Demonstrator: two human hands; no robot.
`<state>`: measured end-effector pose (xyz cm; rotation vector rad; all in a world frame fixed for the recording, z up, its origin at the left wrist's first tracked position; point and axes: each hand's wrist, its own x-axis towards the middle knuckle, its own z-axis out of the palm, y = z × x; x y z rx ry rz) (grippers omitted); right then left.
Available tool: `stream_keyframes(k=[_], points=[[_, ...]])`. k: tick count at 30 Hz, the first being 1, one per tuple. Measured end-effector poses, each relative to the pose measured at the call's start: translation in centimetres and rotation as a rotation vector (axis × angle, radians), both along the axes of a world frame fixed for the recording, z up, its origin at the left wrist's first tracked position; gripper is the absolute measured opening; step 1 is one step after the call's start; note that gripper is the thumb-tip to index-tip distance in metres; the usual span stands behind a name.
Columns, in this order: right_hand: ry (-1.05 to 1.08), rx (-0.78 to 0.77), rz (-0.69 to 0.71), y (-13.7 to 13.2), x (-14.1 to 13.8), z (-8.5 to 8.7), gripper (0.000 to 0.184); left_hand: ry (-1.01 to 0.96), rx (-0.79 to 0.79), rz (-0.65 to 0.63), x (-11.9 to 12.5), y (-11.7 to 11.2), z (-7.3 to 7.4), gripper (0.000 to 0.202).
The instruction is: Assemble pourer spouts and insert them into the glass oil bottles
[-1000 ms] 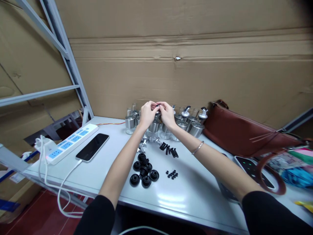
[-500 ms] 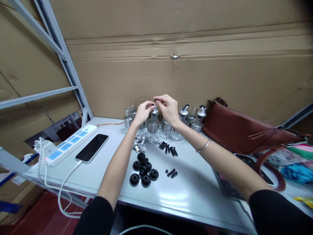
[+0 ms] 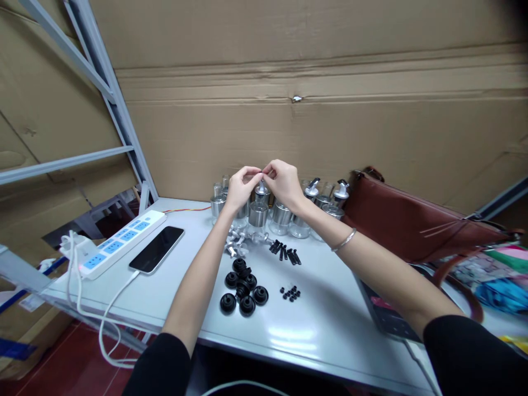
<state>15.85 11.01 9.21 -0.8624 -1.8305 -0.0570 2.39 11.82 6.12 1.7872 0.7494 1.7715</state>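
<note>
My left hand and my right hand meet fingertip to fingertip above a silver pourer spout on a glass bottle in the middle of the row. Both hands are closed in a pinch. A tiny dark part shows between the fingertips; what the left fingers grip is mostly hidden. Below the hands stands a bottle with a steel sleeve. Nearer me lie loose silver spouts, black flip levers, black ribbed stoppers and tiny black caps.
Several more glass bottles stand along the cardboard wall, some with spouts. At left are a power strip and a phone on a cable. A brown bag and a dark device lie at right.
My right hand has come down and left with the small black part, so its fingertips now meet those of my left hand. The left hand has barely moved.
</note>
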Motion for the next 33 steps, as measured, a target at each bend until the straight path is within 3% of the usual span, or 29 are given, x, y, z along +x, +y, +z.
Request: stream_keyframes(k=[11,21,29,33], points=[[-0.039,-0.001,-0.001,-0.5,0.7,-1.2,0.008,-0.13,-0.061,0.047,0.3,0.8,-0.3,0.006],[0.239,-0.246,0.112,-1.0,0.7,-2.9,0.016,-0.095,-0.114,-0.04,0.3,1.0,-0.8,0.013],[0.379,-0.265,0.172,-1.3,0.4,-3.5,0.02,-0.083,-0.105,-0.146,1.1,0.8,-2.1,0.03],[0.434,-0.289,0.199,-1.3,0.1,-3.8,0.019,-0.109,-0.105,-0.11,1.4,1.1,-2.6,0.03]])
